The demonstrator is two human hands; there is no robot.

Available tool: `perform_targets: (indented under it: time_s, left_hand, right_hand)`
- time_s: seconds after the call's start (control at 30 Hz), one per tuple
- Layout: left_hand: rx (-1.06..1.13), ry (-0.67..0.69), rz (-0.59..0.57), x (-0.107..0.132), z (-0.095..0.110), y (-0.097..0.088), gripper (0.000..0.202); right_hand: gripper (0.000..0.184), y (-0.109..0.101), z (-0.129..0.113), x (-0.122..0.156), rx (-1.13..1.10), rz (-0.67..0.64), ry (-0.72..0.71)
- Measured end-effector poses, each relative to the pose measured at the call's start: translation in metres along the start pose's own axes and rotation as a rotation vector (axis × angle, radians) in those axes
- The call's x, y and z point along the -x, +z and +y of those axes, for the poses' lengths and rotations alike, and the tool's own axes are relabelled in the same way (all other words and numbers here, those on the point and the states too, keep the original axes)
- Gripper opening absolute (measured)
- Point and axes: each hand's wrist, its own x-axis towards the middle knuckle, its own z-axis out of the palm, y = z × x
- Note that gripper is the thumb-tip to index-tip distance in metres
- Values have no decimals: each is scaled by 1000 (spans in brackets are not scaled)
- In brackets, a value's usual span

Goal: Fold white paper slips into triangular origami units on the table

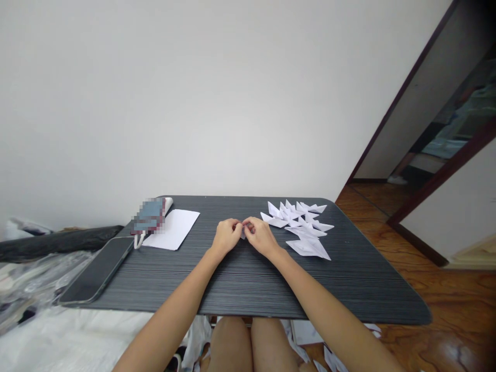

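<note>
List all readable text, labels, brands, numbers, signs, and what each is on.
None readable.
Blue-and-red item: pixelated, any print unreadable.
Phone: dark face, no legible text or logo.
White paper beside it: no visible writing.
Folded paper shapes: no visible writing.
Held paper: mostly hidden by fingers, can't tell.

I see only a sliver of the pale piece [243,235]; the hands [227,237] hide the rest. At their nine o'clock, pixelation masks an item [149,214]. The bottom edge crops both forearms [176,315] at seven and five; a leg [405,163] blurs near three.
</note>
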Motion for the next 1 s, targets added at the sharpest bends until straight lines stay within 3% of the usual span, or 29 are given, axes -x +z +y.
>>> perform_targets:
  time_s: [0.17, 0.37, 0.57, 0.77, 1.0]
  left_hand:
    - [-75, 103, -4, 0, -2, 0, 29]
    - [-107, 278, -91, 4, -1, -12, 26]
    - [-10, 327, -126, 2, 1, -16, 22]
    - [208, 277, -87, -2, -3, -15, 23]
    - [403, 158, -93, -3, -4, -13, 27]
  right_hand:
    - [15, -3, 7, -1, -29, -43, -9]
    - [15, -11, 10, -2, -34, -27, -21]
    - [16, -17, 6, -3, -38, -15, -37]
    - [19, -25, 5, -6, -50, 25, -55]
    - [18, -37, 2, -5, -51, -131, -186]
